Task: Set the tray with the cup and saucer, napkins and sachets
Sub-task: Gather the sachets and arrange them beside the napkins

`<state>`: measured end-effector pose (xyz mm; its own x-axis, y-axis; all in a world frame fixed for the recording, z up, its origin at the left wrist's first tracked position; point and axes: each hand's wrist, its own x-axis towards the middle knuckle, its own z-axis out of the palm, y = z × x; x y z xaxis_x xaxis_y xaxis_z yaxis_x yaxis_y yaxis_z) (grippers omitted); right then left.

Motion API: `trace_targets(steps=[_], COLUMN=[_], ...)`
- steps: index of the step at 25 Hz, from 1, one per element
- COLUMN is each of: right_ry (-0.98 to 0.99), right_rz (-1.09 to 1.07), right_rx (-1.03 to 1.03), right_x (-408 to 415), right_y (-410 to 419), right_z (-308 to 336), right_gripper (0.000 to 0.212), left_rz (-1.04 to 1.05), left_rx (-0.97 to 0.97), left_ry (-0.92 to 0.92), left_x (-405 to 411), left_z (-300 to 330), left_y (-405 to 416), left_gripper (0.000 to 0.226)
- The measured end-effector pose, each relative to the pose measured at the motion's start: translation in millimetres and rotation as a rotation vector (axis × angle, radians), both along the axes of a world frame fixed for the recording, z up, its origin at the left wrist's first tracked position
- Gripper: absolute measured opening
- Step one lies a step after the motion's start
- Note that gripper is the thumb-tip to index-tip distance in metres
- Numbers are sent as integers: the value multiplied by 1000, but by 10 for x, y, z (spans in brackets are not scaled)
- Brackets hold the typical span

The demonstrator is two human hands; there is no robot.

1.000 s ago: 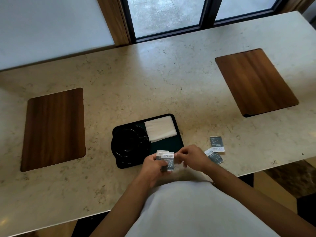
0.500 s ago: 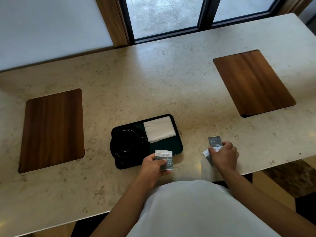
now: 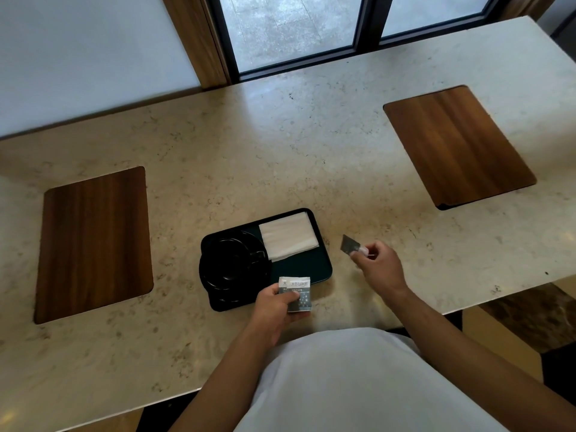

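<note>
Beside the tray (image 3: 324, 260), right hand (image 3: 378, 265) pinches one sachet (image 3: 347, 244) while left hand (image 3: 276, 307) grips a loose stack of sachets (image 3: 296, 293) at its near edge, which could fan out and slip.

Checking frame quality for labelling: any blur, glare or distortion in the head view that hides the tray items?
Head view: wide-angle bowing curves the counter edges; the sachet in the right hand is motion-smeared, while the left hand holds sachets with sharp print; the black cup and saucer merge into the dark tray, outlined only by faint sheen; the napkins read clearly; mild window glare on the stone.
</note>
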<state>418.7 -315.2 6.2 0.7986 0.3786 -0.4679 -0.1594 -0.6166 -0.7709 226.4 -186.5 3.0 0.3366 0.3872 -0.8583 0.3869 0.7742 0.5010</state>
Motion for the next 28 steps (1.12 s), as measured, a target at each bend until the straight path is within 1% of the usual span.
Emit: trace_targets(steps=[2, 3, 5, 6, 8, 10, 13, 15, 18, 20, 22, 23, 24, 26, 28], right_ry=[160, 214, 286, 283, 177, 74, 27, 9, 21, 59, 81, 53, -11, -183, -287], right_rz=[148, 246, 433, 521, 662, 709, 667, 635, 604, 571, 485, 431, 373, 254, 186], right_rx=[178, 225, 238, 208, 119, 51, -11, -45, -23, 22, 49, 25, -36, -226, -418], right_x=[-88, -132, -234, -283, -360, -395, -394, -406, -421, -409, -338, -278, -202, -25, 89], right_y=[117, 166, 251, 279, 313, 313, 308, 320, 321, 289, 232, 188, 124, -50, -260], right_z=[125, 169, 197, 180, 129, 88, 65, 50, 15, -2, -20, -32, -50, -88, -112], right_gripper=[7, 6, 10, 12, 16, 25, 46, 53, 47, 39, 28, 24, 23, 26, 37], left_rz=[10, 14, 30, 41, 55, 56, 46, 23, -15, -17, 10, 28, 41, 59, 71], left_rx=[6, 16, 37, 44, 46, 39, 15, 6, -2, 9, 25, 33, 40, 51, 55], left_ry=[-6, -12, -29, -40, -64, -81, -102, -127, -161, -148, -119, -106, -96, -76, -59], left_x=[9, 14, 22, 22, 21, 20, 42, 47, 41, 48, 50, 43, 28, 0, -23], left_z=[0, 3, 17, 26, 38, 37, 48, 65, 99, 88, 67, 48, 26, -11, -41], left_y=[0, 3, 17, 27, 41, 36, 12, -4, -5, -14, -18, -13, -7, 11, 24], left_gripper=[20, 21, 21, 20, 19, 19, 19, 20, 28, 34, 35, 34, 33, 33, 33])
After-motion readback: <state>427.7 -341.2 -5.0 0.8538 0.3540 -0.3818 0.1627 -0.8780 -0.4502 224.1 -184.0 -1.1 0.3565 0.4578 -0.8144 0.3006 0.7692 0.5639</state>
